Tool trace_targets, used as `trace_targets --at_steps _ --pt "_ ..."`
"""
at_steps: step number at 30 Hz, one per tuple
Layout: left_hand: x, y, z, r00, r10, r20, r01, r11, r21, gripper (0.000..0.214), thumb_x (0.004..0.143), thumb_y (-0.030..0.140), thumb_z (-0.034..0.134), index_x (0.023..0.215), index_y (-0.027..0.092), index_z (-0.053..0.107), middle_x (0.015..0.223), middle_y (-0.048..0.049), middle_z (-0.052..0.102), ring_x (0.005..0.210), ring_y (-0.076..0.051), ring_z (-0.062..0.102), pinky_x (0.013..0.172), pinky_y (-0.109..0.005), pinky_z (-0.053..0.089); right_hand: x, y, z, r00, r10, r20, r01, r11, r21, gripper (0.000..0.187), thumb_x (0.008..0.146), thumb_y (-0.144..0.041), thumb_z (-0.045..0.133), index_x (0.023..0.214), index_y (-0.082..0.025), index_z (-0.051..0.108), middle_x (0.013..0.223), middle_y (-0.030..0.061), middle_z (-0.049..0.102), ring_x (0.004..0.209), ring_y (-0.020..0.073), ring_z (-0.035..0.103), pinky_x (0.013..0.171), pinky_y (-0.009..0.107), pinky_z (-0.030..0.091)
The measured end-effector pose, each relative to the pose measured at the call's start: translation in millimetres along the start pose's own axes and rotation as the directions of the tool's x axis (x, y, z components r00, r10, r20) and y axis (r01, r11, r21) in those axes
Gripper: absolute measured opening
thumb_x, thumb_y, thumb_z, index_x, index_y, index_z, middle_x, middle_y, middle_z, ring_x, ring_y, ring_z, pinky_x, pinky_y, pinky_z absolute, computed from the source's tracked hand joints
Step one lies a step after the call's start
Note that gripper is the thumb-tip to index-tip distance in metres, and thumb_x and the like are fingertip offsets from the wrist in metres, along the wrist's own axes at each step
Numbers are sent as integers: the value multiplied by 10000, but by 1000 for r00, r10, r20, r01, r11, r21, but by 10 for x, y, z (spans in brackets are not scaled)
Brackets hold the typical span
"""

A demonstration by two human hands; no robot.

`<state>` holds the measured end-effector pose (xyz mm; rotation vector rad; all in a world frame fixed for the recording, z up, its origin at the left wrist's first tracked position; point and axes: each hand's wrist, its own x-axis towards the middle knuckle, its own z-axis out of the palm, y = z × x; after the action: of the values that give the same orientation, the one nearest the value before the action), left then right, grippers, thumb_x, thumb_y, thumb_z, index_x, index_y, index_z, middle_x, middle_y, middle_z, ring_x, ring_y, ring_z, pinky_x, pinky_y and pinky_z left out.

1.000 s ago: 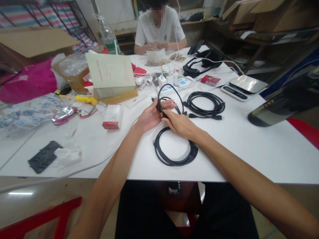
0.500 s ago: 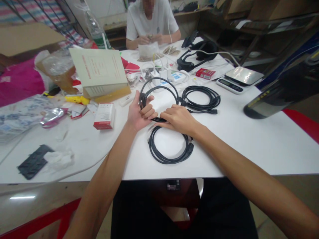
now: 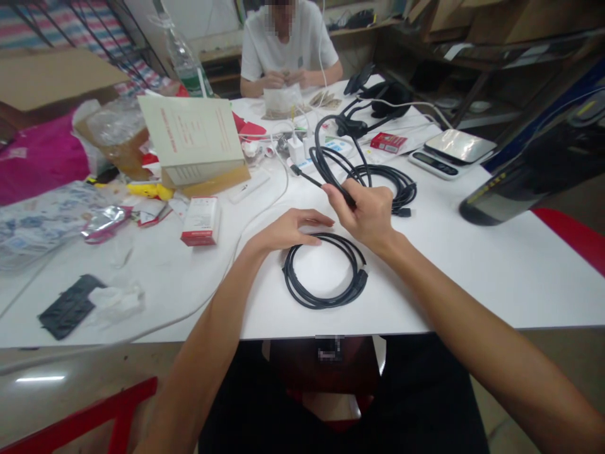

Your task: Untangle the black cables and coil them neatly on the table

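My right hand (image 3: 368, 214) is closed around a coiled black cable (image 3: 331, 157) and holds it up above the white table (image 3: 472, 265), with one plug end sticking out to the left. My left hand (image 3: 288, 230) lies flat and open on the table, fingertips at the top of a second coiled black cable (image 3: 324, 271) that rests near the front edge. A third black coil (image 3: 390, 180) lies further back, behind my right hand.
A person in a white shirt (image 3: 288, 47) sits across the table handling something small. A red-and-white box (image 3: 201, 221), a cream booklet (image 3: 191, 135), a digital scale (image 3: 451, 151), a black headset (image 3: 378, 101), white chargers and plastic bags crowd the far and left side.
My right hand took the coil from my left hand and lifted it up and to the right. My left hand let go and came down flat beside the near coil.
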<state>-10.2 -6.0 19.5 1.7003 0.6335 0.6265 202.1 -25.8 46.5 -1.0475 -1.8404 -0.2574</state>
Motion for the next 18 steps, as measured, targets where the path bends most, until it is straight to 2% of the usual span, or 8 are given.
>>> trace_targets --at_steps 3,6,8,10,12,13,15,18 --pt "-5 -63 -69 992 4 -128 3 999 52 334 785 261 889 1102 170 834 1141 -120 828 1109 -304 774 1091 -479 567 0 -14 -24 1000 -19 11 19 999 27 606 1113 -595 414 656 -204 491 489 -35 357 461 92 371 545 313 207" --pt "-25 -167 -239 931 48 -361 -12 995 100 299 755 302 910 1007 159 837 1053 -110 838 1028 -311 789 1015 -461 604 -58 -67 15 980 -113 166 100 991 83 596 1114 -583 416 678 -196 540 499 -28 409 479 97 373 562 307 209" --pt "-52 -220 -350 886 82 -456 -35 993 110 370 735 355 934 1034 164 830 1077 -114 836 1054 -322 788 1007 -454 609 -122 -121 72 915 -208 346 167 975 143 599 1119 -581 397 723 -183 605 523 -15 473 505 106 395 579 305 207" --pt "-79 -245 -417 862 92 -499 -53 994 92 423 733 404 939 1065 170 822 1120 -123 830 1110 -327 779 1032 -445 602 -186 -181 131 804 -282 523 207 958 200 620 1117 -614 381 786 -171 660 576 8 553 538 118 430 605 312 200" --pt "-92 -249 -435 851 74 -519 -61 997 42 425 740 443 934 1049 174 821 1126 -127 828 1142 -327 772 1058 -440 593 -231 -231 176 704 -311 639 218 950 222 656 1088 -698 395 847 -164 692 646 34 623 574 133 464 630 322 187" --pt "-92 -248 -432 849 55 -526 -62 998 4 420 747 460 929 1033 172 820 1115 -128 829 1142 -326 773 1064 -441 591 -244 -247 191 670 -315 672 220 949 226 678 1062 -745 412 869 -163 700 685 46 651 595 140 482 639 326 186" --pt "-78 -254 -425 835 7 -550 -78 991 -106 432 762 479 919 1039 165 811 1097 -132 829 1113 -316 782 1065 -448 593 -251 -258 213 634 -327 701 229 945 235 716 1005 -820 450 884 -161 705 777 72 691 664 162 533 657 326 203" --pt "-48 -283 -451 803 -84 -590 -109 953 -284 454 784 466 919 1078 150 778 1088 -144 824 1072 -291 795 1067 -448 597 -241 -242 235 621 -370 691 252 929 272 736 937 -863 529 893 -150 703 912 110 717 800 210 600 713 327 284"
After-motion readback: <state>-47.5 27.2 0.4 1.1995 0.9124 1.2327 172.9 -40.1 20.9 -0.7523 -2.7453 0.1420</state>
